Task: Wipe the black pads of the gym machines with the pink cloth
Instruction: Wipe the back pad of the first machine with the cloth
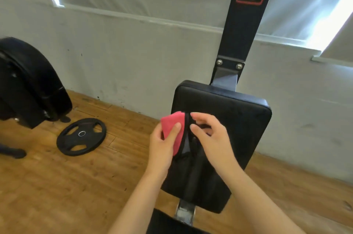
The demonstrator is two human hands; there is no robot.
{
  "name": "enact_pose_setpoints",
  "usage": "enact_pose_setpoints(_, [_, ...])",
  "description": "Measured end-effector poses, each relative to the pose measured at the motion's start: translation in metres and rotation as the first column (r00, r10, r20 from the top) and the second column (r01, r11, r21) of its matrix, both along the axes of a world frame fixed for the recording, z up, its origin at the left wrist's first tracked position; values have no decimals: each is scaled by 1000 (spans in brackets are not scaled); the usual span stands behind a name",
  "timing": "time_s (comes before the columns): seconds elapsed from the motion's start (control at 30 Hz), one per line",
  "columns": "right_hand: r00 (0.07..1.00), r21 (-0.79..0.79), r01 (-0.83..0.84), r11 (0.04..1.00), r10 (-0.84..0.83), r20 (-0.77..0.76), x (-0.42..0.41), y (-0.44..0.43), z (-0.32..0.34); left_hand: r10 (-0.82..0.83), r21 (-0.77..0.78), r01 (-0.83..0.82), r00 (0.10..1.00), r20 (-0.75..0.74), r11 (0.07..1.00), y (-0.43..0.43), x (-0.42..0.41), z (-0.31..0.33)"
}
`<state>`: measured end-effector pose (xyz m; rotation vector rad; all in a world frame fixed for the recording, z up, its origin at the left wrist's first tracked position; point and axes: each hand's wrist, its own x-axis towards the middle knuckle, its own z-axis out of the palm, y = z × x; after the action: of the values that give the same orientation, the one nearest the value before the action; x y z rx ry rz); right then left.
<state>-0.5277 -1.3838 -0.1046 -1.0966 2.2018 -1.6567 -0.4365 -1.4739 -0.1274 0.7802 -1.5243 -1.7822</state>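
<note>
Now: cloth in hand, pad waiting

Right now you have the cloth (172, 124) held up in front of you, over the near-left part of the pad (238, 115) and, as far as I can judge, not yet laid on it. Your left hand (162, 144) grips it, with the thumb across the pink face and the fingers tucked behind. Your right hand (210, 138) sits just beside it, fingers curled toward the cloth's dark edge. That edge is dark against a dark pad, so I cannot tell whether those fingers pinch it or only hover at it.

Expect the cloth to be light, soft and limp. It will droop and bunch from wherever you hold it, so a corner pinch gives you little to push with. I judge it better to fold it into a flat wad and lay your palm and straight fingers across the top, so the whole face presses down. It should not slip from your grip, but it may drag or roll up on the upholstery if you press on one edge only.

The pad looks smooth, firm and faintly shiny. It is fixed to the post (242, 29), so it should hold under pressure. Its far and right parts lie well apart from the cloth and will need a reach. A plate (81, 136) lies on the floor (57, 186) to your left, away from the pad.
</note>
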Motion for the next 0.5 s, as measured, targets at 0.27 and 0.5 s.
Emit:
enact_pose_setpoints(0.27, [722,98,420,902,-266,-639,-115,22,36,263,-413,-231,964,22,881,-45,-56,20])
enact_pose_setpoints(0.5, [771,258,263,930,-42,-635,-161,30,40,298,-628,-194,953,63,754,-65,-101,36])
